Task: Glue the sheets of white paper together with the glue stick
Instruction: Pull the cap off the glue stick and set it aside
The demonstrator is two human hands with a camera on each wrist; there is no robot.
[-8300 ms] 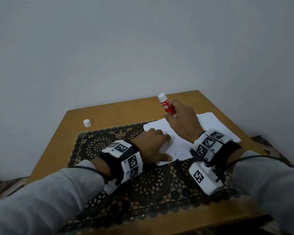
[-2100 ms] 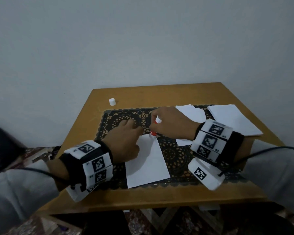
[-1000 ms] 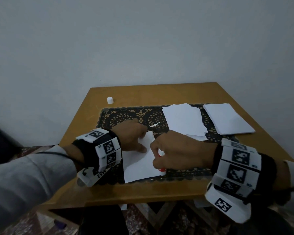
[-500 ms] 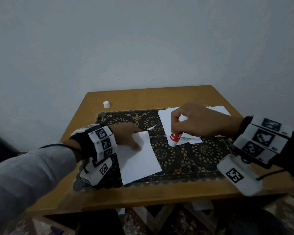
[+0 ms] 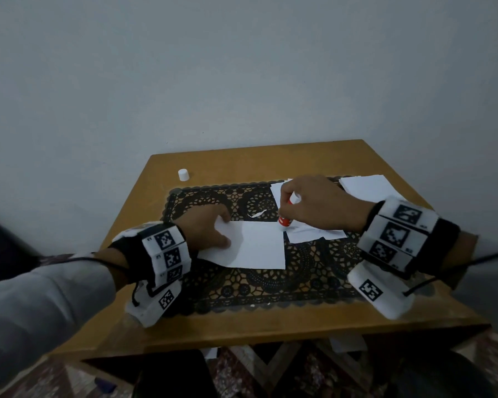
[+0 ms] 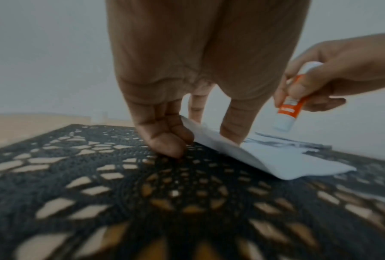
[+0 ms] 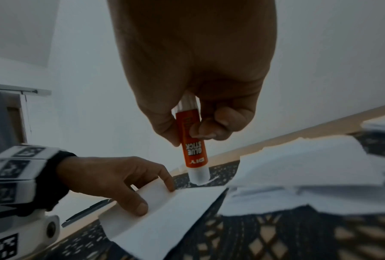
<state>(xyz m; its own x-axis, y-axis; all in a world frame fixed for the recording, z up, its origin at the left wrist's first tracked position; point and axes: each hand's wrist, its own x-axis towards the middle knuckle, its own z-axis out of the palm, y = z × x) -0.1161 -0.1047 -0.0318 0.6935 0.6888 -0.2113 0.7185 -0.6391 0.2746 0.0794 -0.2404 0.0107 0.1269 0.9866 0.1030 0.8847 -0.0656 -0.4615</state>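
Note:
A white sheet (image 5: 259, 248) (image 7: 164, 216) lies on the black lace mat (image 5: 270, 285). My left hand (image 5: 224, 231) (image 7: 129, 184) presses its left edge down with thumb and fingertips; in the left wrist view that edge (image 6: 209, 139) curls up between the fingers. My right hand (image 5: 288, 208) (image 7: 187, 135) grips the red-and-white glue stick (image 5: 284, 221) (image 7: 195, 153) (image 6: 289, 109) upright, tip down. The tip is at the sheet's far right corner. Whether it touches the paper I cannot tell.
A loose pile of white sheets (image 5: 314, 234) lies under my right hand, and a neater stack (image 5: 368, 186) sits at the back right. The white cap (image 5: 183, 174) stands at the table's back left. A small paper scrap (image 5: 256, 214) lies on the mat.
My right hand has brought the glue stick from over the loose pile down to the sheet's far right corner. The sheet has turned under my left hand, which still presses it.

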